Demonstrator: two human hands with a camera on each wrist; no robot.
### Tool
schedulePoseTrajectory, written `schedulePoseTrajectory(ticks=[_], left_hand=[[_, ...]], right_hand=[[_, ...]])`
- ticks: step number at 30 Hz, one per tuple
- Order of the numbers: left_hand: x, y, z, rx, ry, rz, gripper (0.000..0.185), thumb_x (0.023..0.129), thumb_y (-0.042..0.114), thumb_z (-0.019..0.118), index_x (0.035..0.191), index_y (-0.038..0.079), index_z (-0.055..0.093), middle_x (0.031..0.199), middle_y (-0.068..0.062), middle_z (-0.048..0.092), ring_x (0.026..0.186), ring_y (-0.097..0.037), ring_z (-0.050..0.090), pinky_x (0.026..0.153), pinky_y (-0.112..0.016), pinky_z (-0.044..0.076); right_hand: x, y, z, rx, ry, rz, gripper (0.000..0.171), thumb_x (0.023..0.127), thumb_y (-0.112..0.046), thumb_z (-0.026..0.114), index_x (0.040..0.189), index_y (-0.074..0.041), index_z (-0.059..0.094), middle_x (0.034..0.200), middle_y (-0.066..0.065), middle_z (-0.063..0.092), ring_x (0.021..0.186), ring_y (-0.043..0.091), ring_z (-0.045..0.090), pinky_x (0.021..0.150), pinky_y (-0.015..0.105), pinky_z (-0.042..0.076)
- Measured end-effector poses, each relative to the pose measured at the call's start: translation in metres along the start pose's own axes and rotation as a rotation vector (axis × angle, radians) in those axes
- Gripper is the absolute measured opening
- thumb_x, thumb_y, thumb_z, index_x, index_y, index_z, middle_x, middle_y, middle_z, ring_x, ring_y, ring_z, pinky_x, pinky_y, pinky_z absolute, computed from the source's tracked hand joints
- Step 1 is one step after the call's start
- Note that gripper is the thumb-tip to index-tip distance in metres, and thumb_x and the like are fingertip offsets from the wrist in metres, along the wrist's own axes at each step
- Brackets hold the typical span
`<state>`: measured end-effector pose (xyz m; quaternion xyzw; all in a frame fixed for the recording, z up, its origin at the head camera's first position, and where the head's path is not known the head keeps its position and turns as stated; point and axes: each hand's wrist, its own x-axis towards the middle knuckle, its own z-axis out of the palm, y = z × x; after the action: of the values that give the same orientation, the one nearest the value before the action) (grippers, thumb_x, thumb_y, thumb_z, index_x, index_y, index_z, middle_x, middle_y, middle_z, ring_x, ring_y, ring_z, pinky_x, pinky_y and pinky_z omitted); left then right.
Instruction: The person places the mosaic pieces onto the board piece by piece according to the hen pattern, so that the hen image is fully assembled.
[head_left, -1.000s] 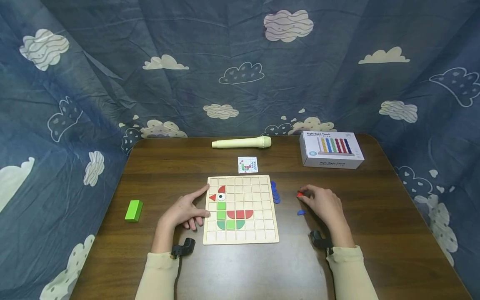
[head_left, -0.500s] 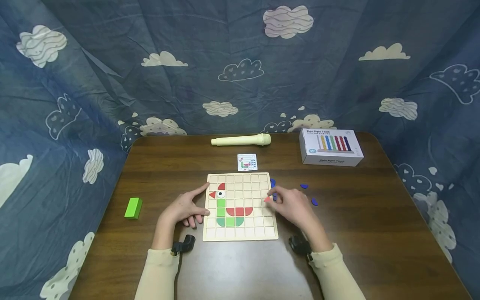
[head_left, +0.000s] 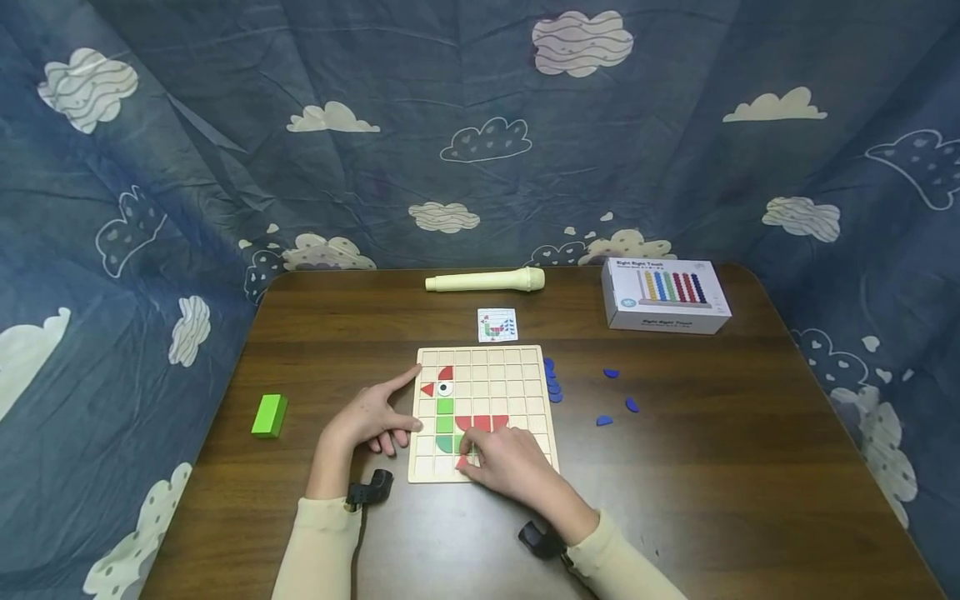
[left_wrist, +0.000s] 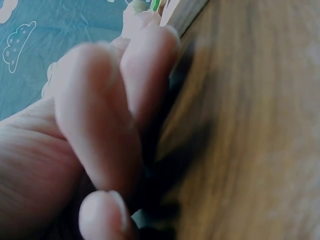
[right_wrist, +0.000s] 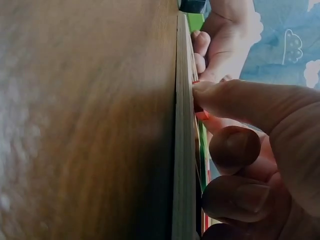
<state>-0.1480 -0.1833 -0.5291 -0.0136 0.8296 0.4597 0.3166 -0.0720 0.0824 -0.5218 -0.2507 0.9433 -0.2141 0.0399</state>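
A square wooden grid board (head_left: 497,375) lies mid-table in the head view, with red and green pieces and a white eye tile (head_left: 445,388) set in its cells. My right hand (head_left: 517,467) pinches a small red triangle (head_left: 462,463) between thumb and forefinger at the board's front row, below the green pieces. It covers part of the green and red pieces. In the right wrist view the red triangle (right_wrist: 201,115) sits at the thumb tip, by the board's surface. My left hand (head_left: 367,418) touches the board's left edge with extended thumb and forefinger; its other fingers bend loosely.
Several blue pieces (head_left: 553,385) line the board's right edge, and more lie farther right, including a blue piece (head_left: 632,405). Behind the board are a pattern card (head_left: 497,325), a cream microphone (head_left: 483,280) and a white box (head_left: 666,296). A green block (head_left: 269,416) stands left.
My right hand has carried the red triangle leftward from the right side of the table to the board's front row. My left hand stays at the board's left edge.
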Motion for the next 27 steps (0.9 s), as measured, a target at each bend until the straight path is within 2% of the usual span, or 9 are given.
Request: schedulePoseTrajectory(ticks=[13,27], left_hand=[[0.0003,-0.0007,0.0002,-0.008,-0.002,-0.006,0.097,0.088,0.030,0.089,0.162,0.054,0.032,0.068,-0.013,0.074,0.047,-0.018,0.066,0.043,-0.027,0.049],[0.0008,0.0004,-0.0001,0.000,-0.002,-0.006,0.098,0.087,0.031,0.090,0.162,0.054,0.032,0.068,-0.013,0.075,0.047,-0.018,0.066,0.043,-0.027,0.049]], right_hand=[[-0.0014,0.0010,-0.0029,0.031,-0.058,-0.014,0.016,0.091,-0.039,0.084,0.096,-0.025,0.079,0.056,-0.017,0.043,0.051,0.002,0.030,0.048,0.023,0.025],[-0.0035,0.0019,0.0010,0.009,-0.001,-0.039,0.014,0.090,-0.037,0.085,0.093,-0.025,0.078,0.056,-0.015,0.046,0.052,0.002,0.032,0.049,0.023,0.026]])
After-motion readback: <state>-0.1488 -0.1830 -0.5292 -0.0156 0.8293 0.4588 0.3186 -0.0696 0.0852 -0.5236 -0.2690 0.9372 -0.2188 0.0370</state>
